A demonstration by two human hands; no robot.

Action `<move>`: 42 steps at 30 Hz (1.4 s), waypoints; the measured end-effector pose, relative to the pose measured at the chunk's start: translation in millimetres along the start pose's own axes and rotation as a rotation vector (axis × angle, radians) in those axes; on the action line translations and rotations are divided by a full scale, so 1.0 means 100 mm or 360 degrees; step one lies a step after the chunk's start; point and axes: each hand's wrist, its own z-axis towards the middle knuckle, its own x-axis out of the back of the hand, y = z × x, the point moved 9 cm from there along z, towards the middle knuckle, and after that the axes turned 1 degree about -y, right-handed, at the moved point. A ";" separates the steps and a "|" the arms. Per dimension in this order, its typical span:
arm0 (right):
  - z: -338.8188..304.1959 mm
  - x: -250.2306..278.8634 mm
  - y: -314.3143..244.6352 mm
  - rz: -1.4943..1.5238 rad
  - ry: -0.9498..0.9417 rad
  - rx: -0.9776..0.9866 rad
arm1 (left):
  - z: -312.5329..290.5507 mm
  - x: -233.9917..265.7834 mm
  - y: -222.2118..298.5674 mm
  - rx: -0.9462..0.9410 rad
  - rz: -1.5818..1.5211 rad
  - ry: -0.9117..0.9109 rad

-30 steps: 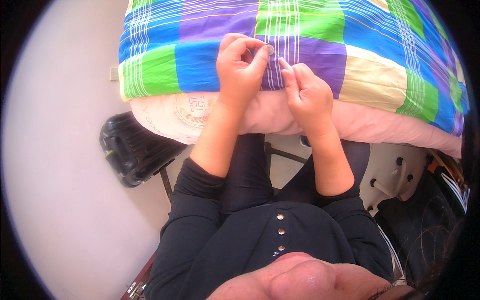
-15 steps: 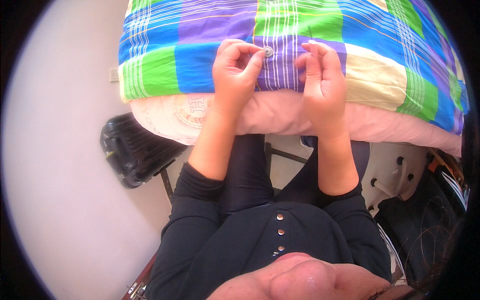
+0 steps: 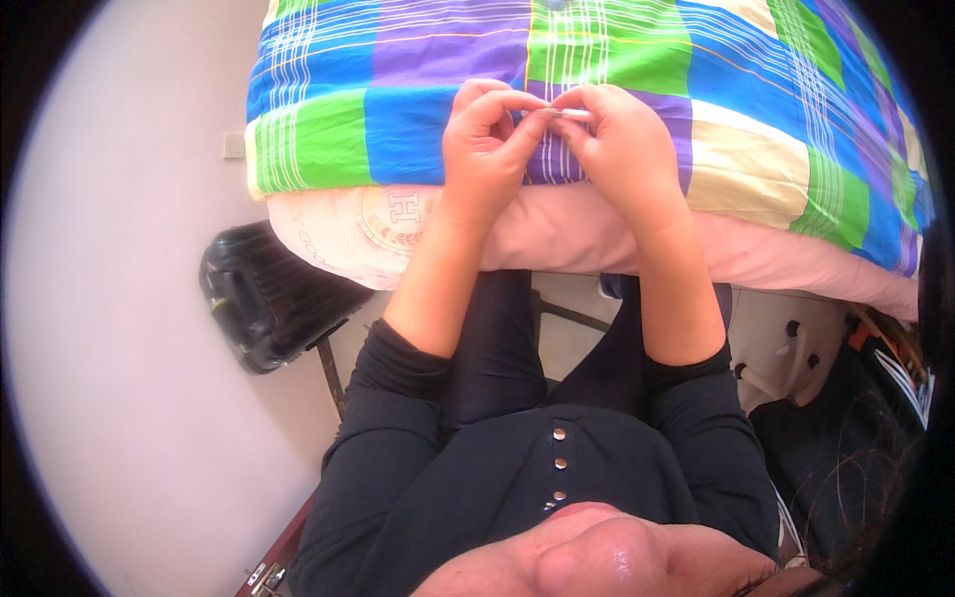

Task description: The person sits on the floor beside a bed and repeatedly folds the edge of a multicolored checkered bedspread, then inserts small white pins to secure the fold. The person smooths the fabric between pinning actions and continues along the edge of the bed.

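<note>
My left hand [image 3: 487, 134] is closed in a pinch over the patterned bed cover. The small round grey disc seen in its fingertips a moment before is now mostly hidden by the fingers. Against those fingertips, my right hand [image 3: 627, 139] pinches a slim pale stick [image 3: 576, 114] whose thin end points left, toward the left thumb and forefinger. What kind of tool it is, I cannot tell. Both hands meet just above the checked cover [image 3: 428, 124] in blue, green, purple and cream, which lies over pink bedding [image 3: 562, 224].
A black ribbed suitcase [image 3: 274, 294] stands left of my legs beside the pale wall [image 3: 129, 298], which bears a white socket [image 3: 234, 146]. At lower right are white tubular legs [image 3: 786, 363] and a black bag-like thing [image 3: 816, 438]. A small bluish-grey object [image 3: 556, 4] shows at the top edge.
My right hand has come left, bringing the slim stick from upright to nearly level against the left fingertips. The left hand has shifted slightly right, and the disc has become covered.
</note>
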 end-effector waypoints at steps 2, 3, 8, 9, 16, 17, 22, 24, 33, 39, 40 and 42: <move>0.00 0.00 0.04 0.0119 0.0002 0.0011 | -0.01 0.02 0.02 -0.0005 0.0045 0.0022; 0.00 0.00 0.06 0.0181 0.0004 0.0017 | -0.01 0.04 0.02 0.0010 0.0019 0.0051; 0.01 0.02 0.11 0.0356 0.0047 0.0051 | -0.09 0.11 0.00 0.0146 -0.0121 0.0174; 0.01 0.03 0.12 0.0411 0.0077 0.0060 | -0.10 0.11 0.01 0.0150 -0.0102 0.0188; -0.03 0.10 0.18 0.0983 0.0177 -0.0054 | -0.14 0.07 -0.06 0.0323 -0.0148 0.0222; -0.04 0.14 0.18 0.1081 0.0242 -0.0056 | -0.13 0.06 -0.09 0.0377 -0.0158 0.0212; -0.08 0.33 0.14 0.0848 0.0595 0.0136 | -0.06 -0.01 0.11 0.0163 0.0402 0.0036; -0.13 0.39 0.10 0.0650 0.0693 0.0260 | -0.05 -0.05 0.12 0.0192 0.0429 0.0045; -0.30 0.35 -0.11 0.0117 0.0832 0.0706 | 0.01 -0.13 0.11 0.0142 0.0346 0.0111; -0.38 0.33 -0.19 -0.0084 0.0981 0.0931 | -0.02 -0.14 0.11 0.0168 0.0407 0.0090; -0.37 0.32 -0.19 -0.0081 0.0957 0.0929 | -0.02 -0.14 0.12 0.0150 0.0419 0.0092; -0.37 0.31 -0.19 -0.0070 0.0908 0.0928 | -0.02 -0.13 0.13 0.0122 0.0436 0.0092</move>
